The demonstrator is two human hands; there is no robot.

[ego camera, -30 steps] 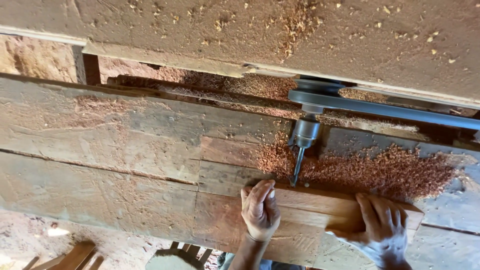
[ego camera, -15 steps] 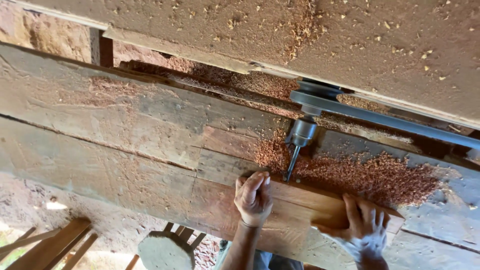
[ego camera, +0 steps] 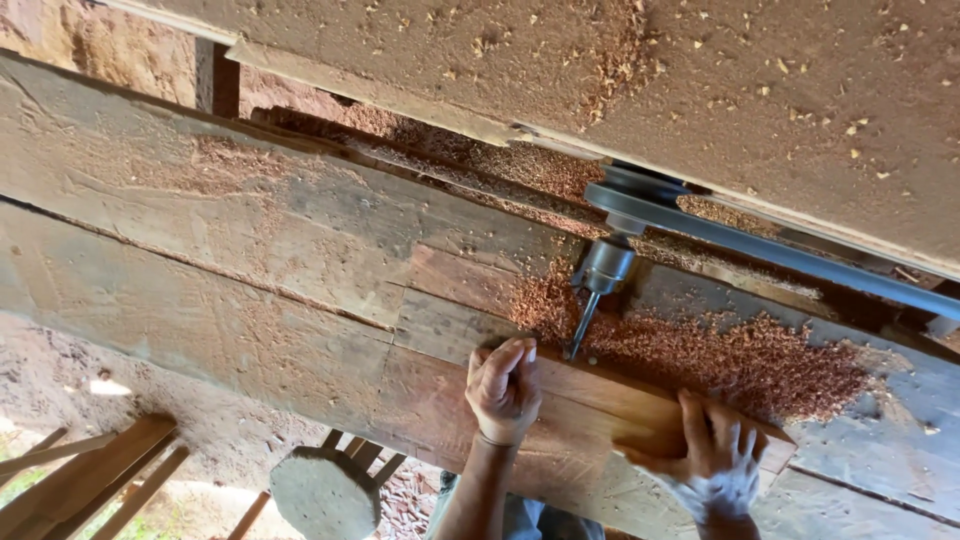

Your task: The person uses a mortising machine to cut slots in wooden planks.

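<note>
Presently we hold a wooden board (ego camera: 600, 400) flat on the plank workbench (ego camera: 250, 260), its far edge presented to a horizontal drill bit (ego camera: 578, 335) held in a metal chuck (ego camera: 605, 265). The chuck sits on a spindle under a pulley (ego camera: 640, 190), from which a dark belt (ego camera: 800, 255) runs off to the right. The bit tip meets, or stands just at, the board's edge; we cannot tell whether it has entered the wood.

Placement:
- The board lies flat so that the bench carries its weight and the hands need only steady it against the bit
- Reddish wood shavings (ego camera: 740, 365) lie heaped on the bench just beyond the board, right of the bit, with a thinner scatter along the back rail

Grip:
- Our left hand (ego camera: 505, 390) rests on the board's near-left part, close beside the bit. The fingers are curled together, knuckles up, pressing down on the top face; nothing is enclosed in the hand
- Our right hand (ego camera: 715, 460) takes the board's right end. The fingers lie spread over the top face and the hand wraps the end, so it is closed around the board

Below the bench edge a round wooden stool top (ego camera: 325, 495) and some loose sticks (ego camera: 90, 475) show on the ground
</note>
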